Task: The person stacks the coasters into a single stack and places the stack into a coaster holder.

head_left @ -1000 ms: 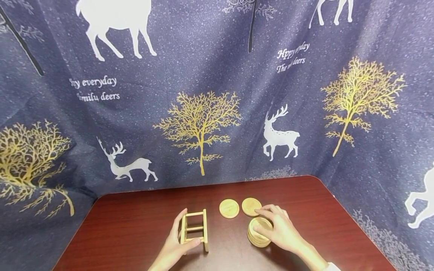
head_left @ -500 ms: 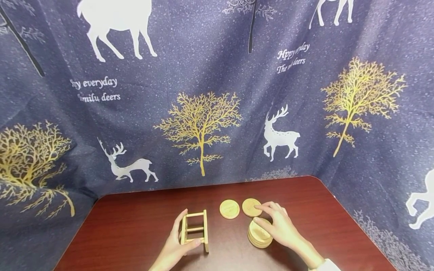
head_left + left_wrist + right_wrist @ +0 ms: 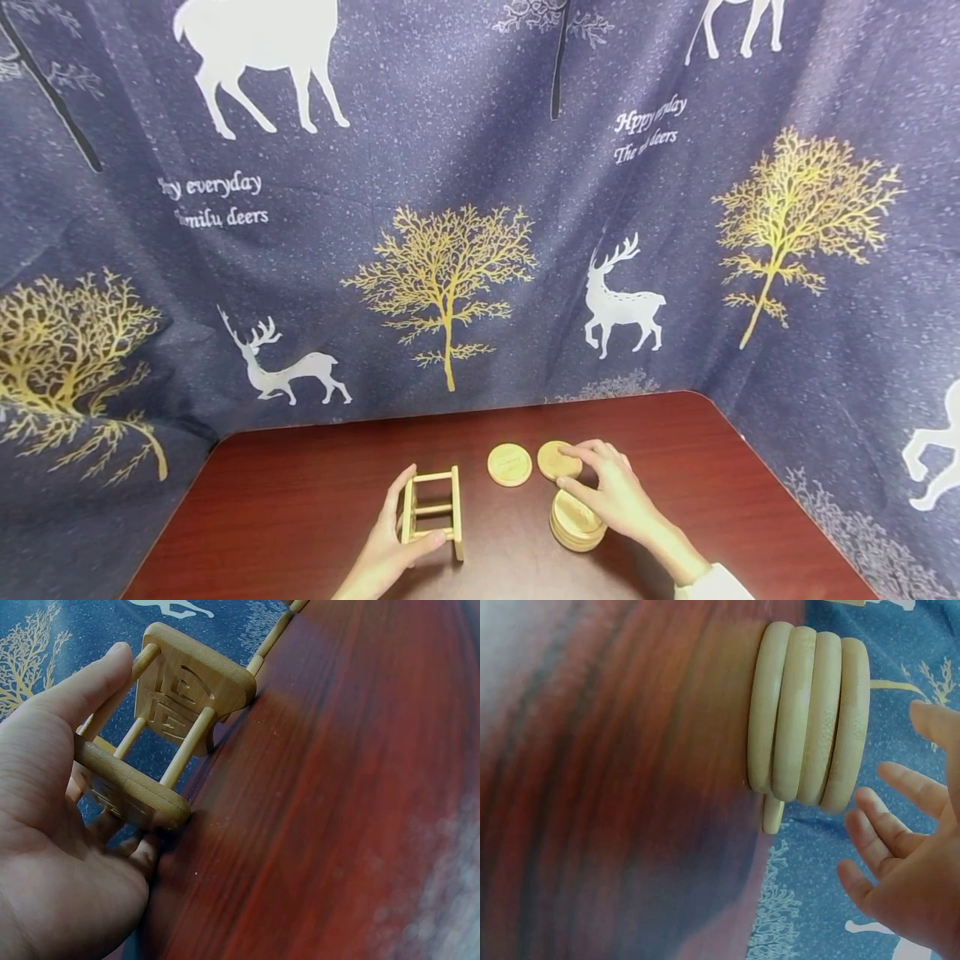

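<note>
Where the blue cloth (image 3: 480,167) hangs: at 12 o'clock, behind it all; just 1.
Red-brown table (image 3: 315,483): at 6 o'clock from the cloth, under the other things; just 1.
Hands: 2, well apart. The left hand (image 3: 385,542), at 7 o'clock on the table, has its thumb and fingers wrapped round the rack. The right hand (image 3: 622,500), at 4 o'clock, is loose, fingers spread, gripping nothing. I can't tell if it touches the far disc.
Little wooden rack (image 3: 433,509): at 9 o'clock from the stack, in the left hand; just 1. I think a snug, gentle grip is best, so it won't wobble.
Stack (image 3: 577,525): at 3 o'clock from the rack; 4 discs. A good pinch would take the rim on both sides and not bump the pile, since smooth discs may slide.
Flat discs: 2. One (image 3: 509,465) is at 10 o'clock from the stack; the far disc (image 3: 551,462) is near 11. That makes 6 discs.
</note>
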{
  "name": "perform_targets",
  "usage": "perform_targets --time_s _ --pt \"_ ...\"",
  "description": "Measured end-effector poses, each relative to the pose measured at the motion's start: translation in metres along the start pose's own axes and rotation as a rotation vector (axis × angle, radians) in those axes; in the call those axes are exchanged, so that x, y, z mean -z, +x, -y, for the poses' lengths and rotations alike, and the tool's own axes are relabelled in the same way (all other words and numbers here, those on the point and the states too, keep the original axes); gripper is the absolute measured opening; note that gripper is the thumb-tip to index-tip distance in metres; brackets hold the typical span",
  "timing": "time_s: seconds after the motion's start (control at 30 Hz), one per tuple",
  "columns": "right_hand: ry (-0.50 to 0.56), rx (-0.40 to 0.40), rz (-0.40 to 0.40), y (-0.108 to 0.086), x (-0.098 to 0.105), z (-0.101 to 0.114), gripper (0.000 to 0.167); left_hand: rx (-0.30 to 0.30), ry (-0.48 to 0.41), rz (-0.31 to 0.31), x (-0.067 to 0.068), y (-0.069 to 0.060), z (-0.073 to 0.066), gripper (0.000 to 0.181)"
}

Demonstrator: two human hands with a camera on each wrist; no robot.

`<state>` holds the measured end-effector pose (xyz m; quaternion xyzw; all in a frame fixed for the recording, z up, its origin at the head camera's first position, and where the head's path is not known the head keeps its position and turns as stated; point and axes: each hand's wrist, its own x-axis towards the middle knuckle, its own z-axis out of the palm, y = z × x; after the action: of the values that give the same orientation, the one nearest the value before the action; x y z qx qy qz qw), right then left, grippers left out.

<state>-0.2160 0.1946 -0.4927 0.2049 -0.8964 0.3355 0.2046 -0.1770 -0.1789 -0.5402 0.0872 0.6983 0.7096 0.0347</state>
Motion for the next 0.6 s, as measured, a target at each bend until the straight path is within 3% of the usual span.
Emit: perform_targets --time_s 0.37,0.6 --pt "-0.001 -0.027 -0.011 0.010 -0.002 -0.010 0.043 0.000 -0.002 0.004 0.000 0.000 0.002 0.111" --pt "-0.001 0.000 -0.023 0.017 0.002 -0.015 0.044 0.002 -0.011 0.013 0.000 0.001 0.003 0.110"
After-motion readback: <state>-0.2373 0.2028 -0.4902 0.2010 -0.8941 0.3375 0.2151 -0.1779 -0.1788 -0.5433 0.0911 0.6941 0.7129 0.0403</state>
